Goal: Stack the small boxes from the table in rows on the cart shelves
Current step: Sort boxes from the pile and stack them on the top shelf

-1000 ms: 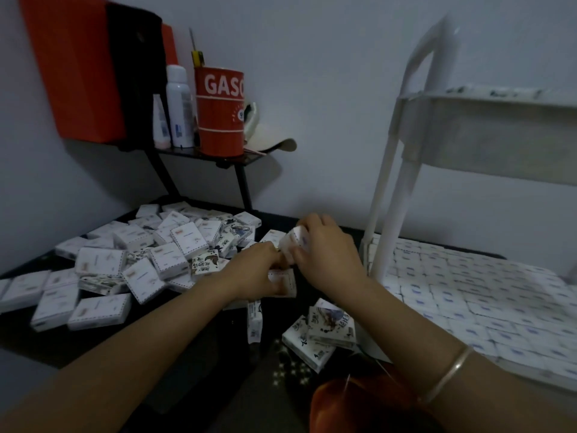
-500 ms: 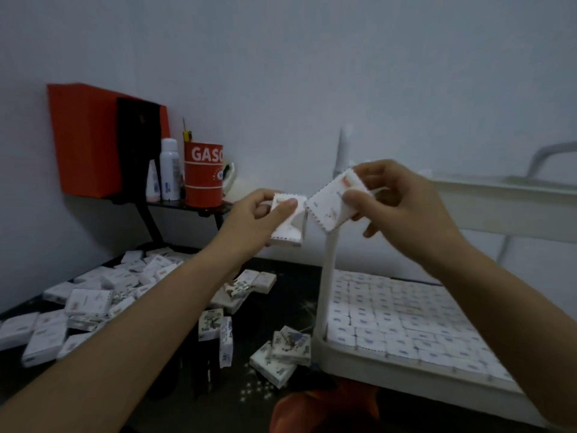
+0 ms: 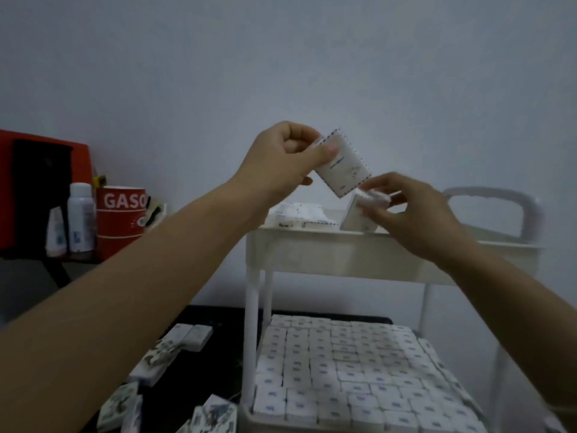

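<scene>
Dim room, white cart (image 3: 315, 254). Right hand (image 3: 415, 214) pinches box (image 3: 359, 218) over top shelf, tilted for slotting into row; left hand (image 3: 281, 160) pinches spare box (image 3: 343, 170), ready.

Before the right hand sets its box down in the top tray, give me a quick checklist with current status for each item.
1. Right hand grips a small white box: ok, it is held just above the white plastic cart's top tray.
2. Left hand grips a second white box with a dotted edge: ok, held tilted in the air.
3. Free space in the top tray: cannot tell; the floor is hidden behind the rim, though a row of white boxes lies at its left.
4. Lower shelf: not ok for more, it is packed with rows.
5. Loose boxes left on the black table: ok, several remain.
</scene>
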Tool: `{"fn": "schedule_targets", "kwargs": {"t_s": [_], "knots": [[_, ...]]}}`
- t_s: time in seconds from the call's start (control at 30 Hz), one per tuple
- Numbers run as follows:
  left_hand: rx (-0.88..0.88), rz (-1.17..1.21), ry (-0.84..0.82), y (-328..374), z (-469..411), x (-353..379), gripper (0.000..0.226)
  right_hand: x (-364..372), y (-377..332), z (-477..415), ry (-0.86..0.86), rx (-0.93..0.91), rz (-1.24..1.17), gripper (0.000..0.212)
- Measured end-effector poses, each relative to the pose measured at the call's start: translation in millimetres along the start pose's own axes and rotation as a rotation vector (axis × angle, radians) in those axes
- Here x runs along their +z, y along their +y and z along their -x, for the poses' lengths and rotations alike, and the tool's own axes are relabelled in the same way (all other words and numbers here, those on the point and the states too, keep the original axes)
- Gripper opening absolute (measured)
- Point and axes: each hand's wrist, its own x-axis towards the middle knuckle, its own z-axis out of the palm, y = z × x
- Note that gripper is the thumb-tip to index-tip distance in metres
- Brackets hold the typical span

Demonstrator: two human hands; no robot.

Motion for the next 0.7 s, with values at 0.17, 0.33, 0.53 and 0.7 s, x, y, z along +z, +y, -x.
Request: {"fn": "schedule_targets", "kwargs": {"t_s": [0.17, 0.33, 0.53, 0.7], "knots": [[-0.006, -0.074, 0.013, -12, -27, 18, 0.017, -4, 6, -11, -0.439, 0.040, -0.051, 0.017], [-0.006, -0.347, -0.061, -25, -50, 32, 0.030, -9, 12, -17, -0.496, 0.186, -0.193, 0.009], [0.010, -0.643, -0.428, -36, -56, 38, 0.021, -11, 11, -7, -0.401, 0.037, -0.054, 0.014], [-0.084, -0.724, -0.708, -37, -54, 38, 0.010, -6, 11, -2, -0.272, -0.057, 0.079, 0.019]]}}
